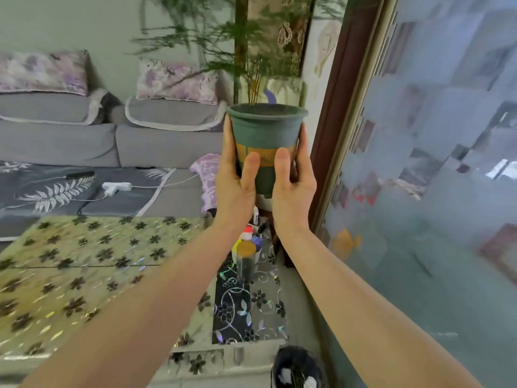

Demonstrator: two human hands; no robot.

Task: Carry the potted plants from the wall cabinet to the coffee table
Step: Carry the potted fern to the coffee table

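Observation:
A dark green plastic pot (265, 130) with a yellow band and a feathery green plant rising from it is held up in mid-air at the centre of the view. My left hand (235, 177) grips its left side with the thumb across the front. My right hand (293, 180) grips its right side the same way. The coffee table (70, 275), covered with a gold cloth printed with dark flowers, lies below and to the left of the pot. The wall cabinet (419, 163) with its frosted glass front and dark wood frame fills the right.
A grey sofa (84, 141) with purple floral cushions stands behind the table, with a white power strip (116, 187) and cables on it. A clear jar with a yellow lid (246, 261) and small bottles stand on the table's black-patterned end. A dark round object (296, 368) sits at the bottom.

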